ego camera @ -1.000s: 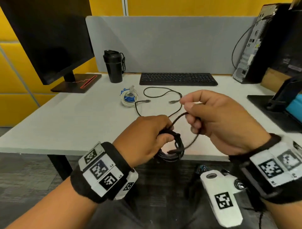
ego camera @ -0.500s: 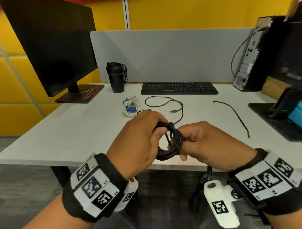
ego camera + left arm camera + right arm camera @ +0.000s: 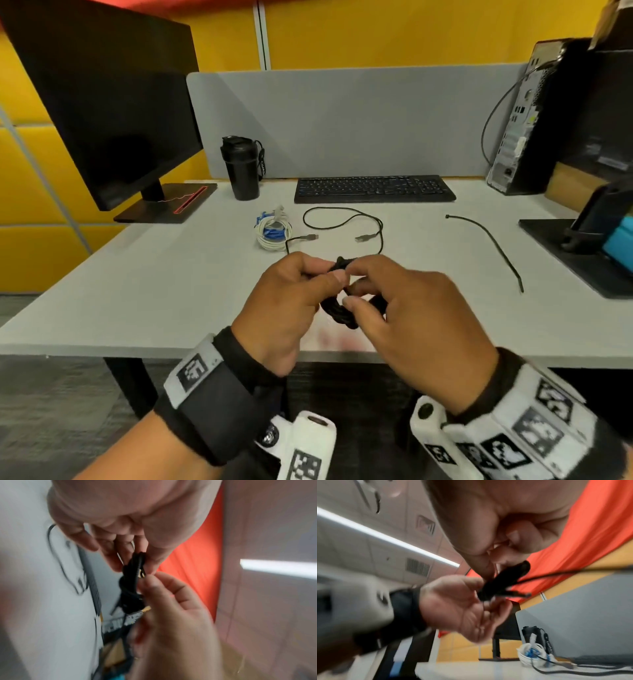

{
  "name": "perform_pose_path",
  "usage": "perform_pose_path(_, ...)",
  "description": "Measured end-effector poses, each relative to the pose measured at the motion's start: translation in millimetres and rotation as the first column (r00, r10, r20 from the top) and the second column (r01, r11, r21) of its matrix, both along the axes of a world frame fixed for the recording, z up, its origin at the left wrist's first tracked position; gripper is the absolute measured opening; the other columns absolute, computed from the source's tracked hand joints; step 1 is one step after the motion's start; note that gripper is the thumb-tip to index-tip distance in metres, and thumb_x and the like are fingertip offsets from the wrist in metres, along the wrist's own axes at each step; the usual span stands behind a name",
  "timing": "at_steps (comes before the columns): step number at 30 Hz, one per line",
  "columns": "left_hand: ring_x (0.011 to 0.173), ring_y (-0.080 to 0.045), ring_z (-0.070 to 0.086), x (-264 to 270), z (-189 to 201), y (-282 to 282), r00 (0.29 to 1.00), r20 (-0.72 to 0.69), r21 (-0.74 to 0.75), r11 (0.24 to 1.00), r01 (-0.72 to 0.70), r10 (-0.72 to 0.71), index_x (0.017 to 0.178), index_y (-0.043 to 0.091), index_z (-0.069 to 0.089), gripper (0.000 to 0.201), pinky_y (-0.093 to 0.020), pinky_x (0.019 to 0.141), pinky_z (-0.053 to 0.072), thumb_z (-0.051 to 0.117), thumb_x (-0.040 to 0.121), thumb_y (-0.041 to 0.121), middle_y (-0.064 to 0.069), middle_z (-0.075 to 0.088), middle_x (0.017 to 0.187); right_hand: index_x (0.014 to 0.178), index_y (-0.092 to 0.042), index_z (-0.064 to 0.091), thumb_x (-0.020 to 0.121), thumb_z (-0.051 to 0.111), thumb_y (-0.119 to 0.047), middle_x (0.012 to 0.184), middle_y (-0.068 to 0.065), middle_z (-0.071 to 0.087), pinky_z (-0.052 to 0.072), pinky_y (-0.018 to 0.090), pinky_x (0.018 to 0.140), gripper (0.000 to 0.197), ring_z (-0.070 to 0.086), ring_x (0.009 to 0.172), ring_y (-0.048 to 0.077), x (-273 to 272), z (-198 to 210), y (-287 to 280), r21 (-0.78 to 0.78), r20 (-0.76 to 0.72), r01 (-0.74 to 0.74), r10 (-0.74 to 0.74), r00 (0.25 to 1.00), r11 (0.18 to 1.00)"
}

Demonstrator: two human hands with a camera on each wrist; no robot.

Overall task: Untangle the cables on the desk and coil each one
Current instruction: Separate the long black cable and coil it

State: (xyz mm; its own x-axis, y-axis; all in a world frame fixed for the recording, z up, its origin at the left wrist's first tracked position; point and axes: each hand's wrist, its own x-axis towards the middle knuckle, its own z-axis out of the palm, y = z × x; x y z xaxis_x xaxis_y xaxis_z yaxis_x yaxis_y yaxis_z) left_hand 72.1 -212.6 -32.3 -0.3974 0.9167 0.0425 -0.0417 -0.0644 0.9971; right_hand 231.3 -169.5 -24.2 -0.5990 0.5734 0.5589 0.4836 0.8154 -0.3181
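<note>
Both grips pinch the black cable coil (image 3: pixel 342 308), held above the desk (image 3: pixel 137 291) edge: left hand (image 3: pixel 291 301) on top, right hand (image 3: pixel 404 308) beside it. Risk: a slackened pinch lets the loops spring apart; the thin cable (image 3: pixel 342 222) beyond the grips could snag.

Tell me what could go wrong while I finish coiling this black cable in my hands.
The black coil is pinched only by the fingers of your left hand and right hand, so it may spring open if either grip slips. The thin USB cable lies loose on the desk just behind your hands and could snag.
</note>
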Motion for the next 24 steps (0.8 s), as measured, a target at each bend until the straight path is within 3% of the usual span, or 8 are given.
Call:
perform_pose_path(3, 0.075, -0.014, 0.066, 3, 2, -2, 0.950, 0.294, -0.005, 0.994, 0.111, -0.104, 0.082, 0.021, 0.071, 0.008, -0.031, 0.075, 0.044, 0.076, 0.076, 0.018, -0.004, 0.072, 0.084, 0.115, -0.034, 0.051, 0.092, 0.054, -0.039, 0.084, -0.011, 0.073, 0.054, 0.036, 0.063, 0.023, 0.068, 0.071, 0.014, -3, -6, 1, -0.016, -0.009, 0.028, -0.028, 1.000, 0.999)
perform_pose_path(5, 0.076, -0.014, 0.065, 2, 3, -2, 0.938, 0.317, 0.030, 0.990, 0.139, -0.141, 0.086, 0.018, 0.069, 0.017, -0.029, 0.072, 0.045, 0.075, 0.070, 0.020, -0.004, 0.072, 0.085, 0.102, -0.033, 0.055, 0.088, 0.068, -0.023, 0.077, -0.010, 0.074, 0.053, 0.029, 0.064, 0.022, 0.068, 0.068, 0.010, -4, -3, 7, -0.279, -0.248, -0.093, 0.022, 0.969, 0.956)
perform_pose_path(7, 0.075, -0.015, 0.065, 0, 5, 0, 0.960, 0.238, 0.065, 0.988, 0.137, -0.149, 0.092, 0.015, 0.065, 0.023, -0.027, 0.069, 0.048, 0.073, 0.071, 0.017, -0.006, 0.071, 0.084, 0.094, -0.024, 0.059, 0.079, 0.074, -0.008, 0.068, 0.001, 0.071, 0.046, 0.024, 0.054, 0.026, 0.062, 0.056, 0.012, 0, 7, 18, -0.596, -0.562, -0.375, -0.035, 0.826, 0.710)
perform_pose_path(10, 0.077, -0.019, 0.069, -8, 6, -1, 0.986, 0.023, 0.089, 0.983, 0.163, -0.166, 0.109, 0.020, 0.062, 0.031, -0.041, 0.083, 0.053, 0.071, 0.083, 0.004, -0.006, 0.071, 0.081, 0.092, -0.020, 0.062, 0.076, 0.068, -0.011, 0.064, 0.006, 0.058, 0.032, 0.020, 0.043, 0.019, 0.039, 0.044, 0.009, 13, 22, 34, -0.669, -0.741, -0.685, -0.180, 0.647, 0.289)
perform_pose_path(12, 0.082, -0.023, 0.072, -13, 6, -3, 0.945, -0.199, 0.032, 0.962, 0.271, -0.259, 0.126, 0.037, 0.057, 0.052, -0.042, 0.086, 0.057, 0.070, 0.087, 0.006, -0.006, 0.071, 0.087, 0.086, -0.025, 0.067, 0.078, 0.068, -0.014, 0.063, 0.002, 0.058, 0.036, 0.020, 0.046, 0.014, 0.045, 0.048, 0.009, 19, 26, 40, -0.652, -0.733, -0.654, -0.097, 0.673, 0.384)
perform_pose_path(15, 0.083, -0.015, 0.071, -11, 4, -7, 0.718, -0.618, -0.160, 0.946, 0.283, -0.319, 0.124, 0.057, 0.049, 0.057, -0.030, 0.077, 0.058, 0.071, 0.083, 0.026, 0.007, 0.065, 0.107, 0.087, -0.020, 0.069, 0.087, 0.068, -0.005, 0.065, -0.001, 0.065, 0.045, 0.014, 0.056, 0.015, 0.060, 0.060, 0.008, 18, 25, 37, -0.550, -0.629, -0.535, 0.104, 0.771, 0.641)
perform_pose_path(19, 0.075, 0.001, 0.060, 0, 3, -8, 0.569, -0.779, -0.151, 0.960, 0.238, -0.263, 0.104, 0.046, 0.050, 0.035, -0.012, 0.061, 0.041, 0.070, 0.076, 0.053, 0.019, 0.063, 0.092, 0.090, -0.018, 0.068, 0.091, 0.064, -0.004, 0.069, -0.002, 0.067, 0.048, 0.017, 0.060, 0.014, 0.063, 0.065, 0.008, 11, 17, 32, -0.569, -0.489, -0.473, 0.186, 0.852, 0.673)
perform_pose_path(24, 0.074, -0.006, 0.061, 5, 2, -9, 0.514, -0.849, 0.023, 0.964, 0.264, -0.121, 0.101, 0.027, 0.063, 0.021, -0.032, 0.068, 0.051, 0.072, 0.088, 0.041, 0.010, 0.066, 0.080, 0.089, -0.019, 0.075, 0.088, 0.067, -0.008, 0.073, 0.001, 0.072, 0.048, 0.022, 0.053, 0.014, 0.058, 0.059, 0.011, 17, 20, 41, -0.601, -0.473, -0.401, 0.097, 0.876, 0.692)
